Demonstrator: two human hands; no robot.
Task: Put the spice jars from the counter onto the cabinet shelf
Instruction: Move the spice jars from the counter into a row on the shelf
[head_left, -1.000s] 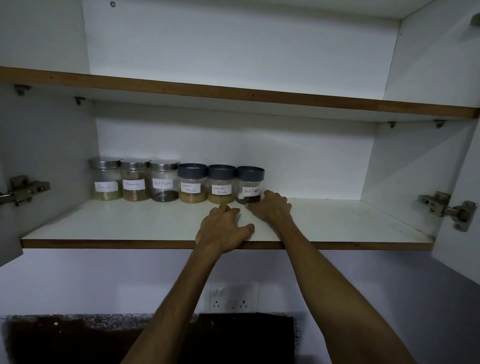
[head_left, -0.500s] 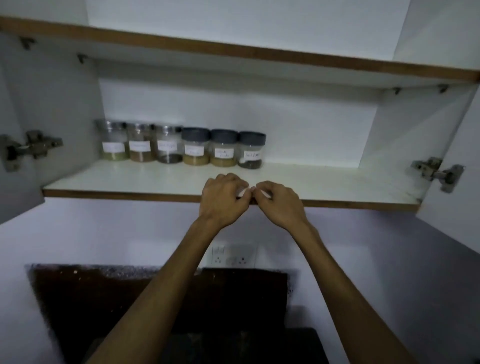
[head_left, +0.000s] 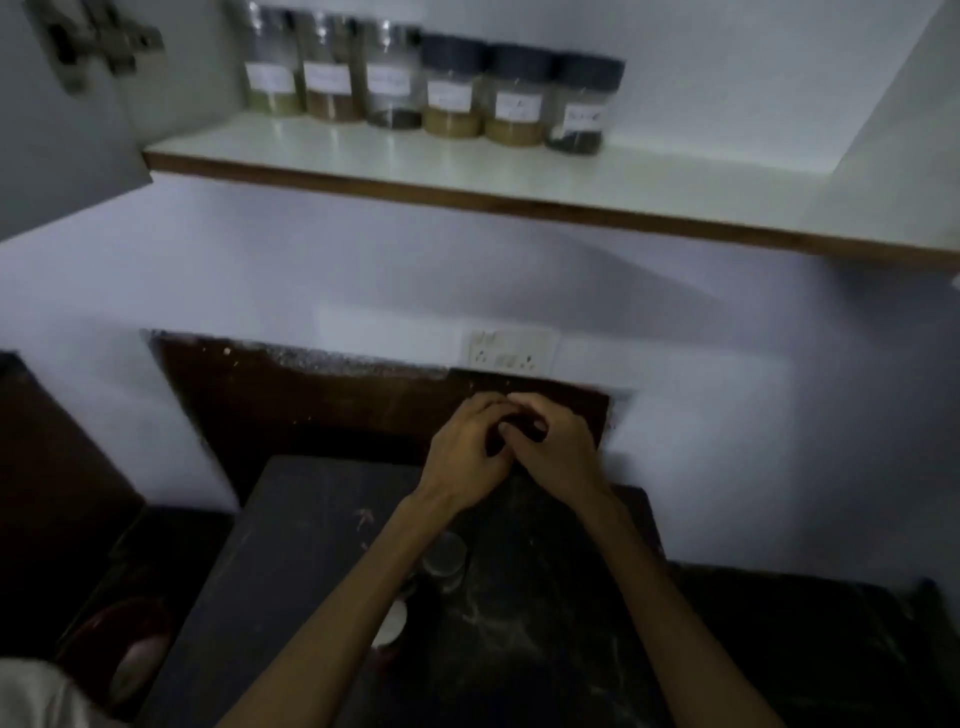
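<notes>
You stand at a dark counter (head_left: 322, 545) w/ a pale wall and a socket (head_left: 506, 349) behind it, and the white cabinet shelf (head_left: 467, 171) is up above. Six spice jars (head_left: 426, 85) sit in a row at the back left of that shelf, well apart from your hands. Your left hand (head_left: 467, 457) & right hand (head_left: 558, 457) touch each other low over the counter, fingers curled in, and it's too dim to tell if they hold anything; a glass jar (head_left: 444, 561) stands just under your left wrist.

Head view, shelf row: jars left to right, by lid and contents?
Silver-lid green jar → silver-lid brown jar → silver-lid dark jar → dark-lid tan jar → second dark-lid tan jar → dark-lid black jar.
</notes>
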